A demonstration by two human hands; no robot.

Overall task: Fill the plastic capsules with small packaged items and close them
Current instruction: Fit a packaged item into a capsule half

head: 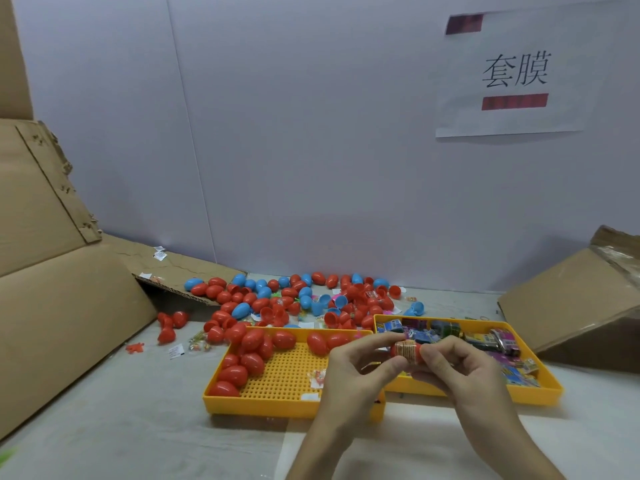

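Two halves of capsule point(394, 350), packet point(406, 352) between: fingers of left hand point(356, 370) pinch one half, fingers of right hand point(460, 372) grip other. Closing step, we judge; next, we press halves squarely together.

Just the one head cam, first-person
Looks forward and down across the table point(138, 427): left hand point(353, 372) and right hand point(460, 368) up close at the bottom holding a red capsule point(406, 349), yellow trays point(259, 408) just past them, white wall point(277, 133) behind.
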